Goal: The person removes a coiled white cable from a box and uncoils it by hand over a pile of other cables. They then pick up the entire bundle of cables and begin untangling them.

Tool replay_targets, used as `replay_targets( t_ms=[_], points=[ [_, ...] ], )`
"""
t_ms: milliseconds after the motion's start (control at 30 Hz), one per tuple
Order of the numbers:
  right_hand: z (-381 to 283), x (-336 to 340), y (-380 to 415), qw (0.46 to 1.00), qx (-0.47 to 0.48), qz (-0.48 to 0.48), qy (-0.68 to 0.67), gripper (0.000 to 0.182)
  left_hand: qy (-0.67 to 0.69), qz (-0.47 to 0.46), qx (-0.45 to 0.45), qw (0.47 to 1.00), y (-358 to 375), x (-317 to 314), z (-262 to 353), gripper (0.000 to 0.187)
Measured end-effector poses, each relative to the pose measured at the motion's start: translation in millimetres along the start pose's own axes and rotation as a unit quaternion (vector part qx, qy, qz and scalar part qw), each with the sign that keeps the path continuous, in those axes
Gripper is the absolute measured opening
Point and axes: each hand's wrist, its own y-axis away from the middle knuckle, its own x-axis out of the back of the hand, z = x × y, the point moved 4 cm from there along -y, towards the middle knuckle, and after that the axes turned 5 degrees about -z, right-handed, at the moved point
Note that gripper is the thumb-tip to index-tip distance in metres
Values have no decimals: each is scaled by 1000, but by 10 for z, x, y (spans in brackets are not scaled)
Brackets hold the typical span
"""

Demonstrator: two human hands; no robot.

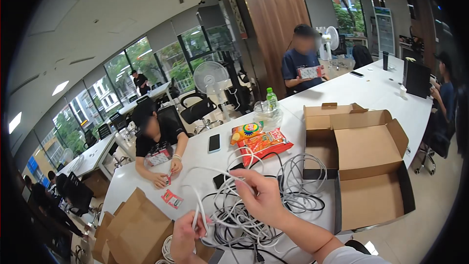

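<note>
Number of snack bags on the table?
2. A red-orange one lies just beyond the tangled cables; a yellow-orange one sits on its far side, partly overlapped. Any under the cables would be hidden.

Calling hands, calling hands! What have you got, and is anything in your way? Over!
Left hand and right hand holding white cable. Cable tangle crowding below. Chip bag just beyond. Over.
</note>
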Motion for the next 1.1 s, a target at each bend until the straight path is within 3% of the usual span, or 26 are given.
replay_targets(
  t_ms=[33,67,133,167,300,400,433,533,600,633,667,700,733,767,867,900,1000,1100],
  points=[
    [34,58,-21,999,12,28,35,20,18,-17,-25,999,64,10,-7,61],
    [53,103,-53,996,34,36,73,21,30,31,-50,998,128,57,-93,59],
    [89,198,-111,985,77,45,148,22,54,131,-98,985,185,89,-205,54],
    [132,225,-130,981,67,29,180,22,106,243,-118,957,231,59,-220,42],
    [374,228,-97,934,4,-115,338,16,230,183,-248,923,102,161,40,34],
    [533,167,-16,874,-18,-234,425,16,249,329,-282,866,183,346,-4,33],
    [565,152,10,864,-23,-263,429,17,245,430,-251,832,181,329,27,35],
    [556,144,52,855,4,-350,384,18,177,435,-268,841,253,482,-13,34],
    [486,111,60,856,38,-398,327,15,130,555,-205,796,305,471,-9,33],
    [420,103,57,861,64,-406,301,17,171,563,-195,784,297,483,-95,32],
    [340,87,58,864,91,-416,270,20,335,627,-173,682,229,419,-21,29],
    [281,64,48,871,98,-415,244,23,151,491,-173,840,279,458,-158,28],
    [222,25,43,877,105,-416,216,27,197,518,-125,823,225,386,-203,30],
    [165,-20,45,883,119,-402,209,30,179,449,-109,869,186,349,-226,30],
    [-93,-180,104,894,174,-350,218,32,168,370,-29,913,-22,72,-68,33],
    [-117,-285,142,884,174,-388,192,32,113,330,-17,937,-42,34,-64,37],
    [-116,-527,329,842,166,-495,140,33,102,190,-82,973,-139,-43,-33,31],
    [-180,-742,522,800,188,-559,107,30,37,174,-115,977,-188,-53,3,24]
  ],
)
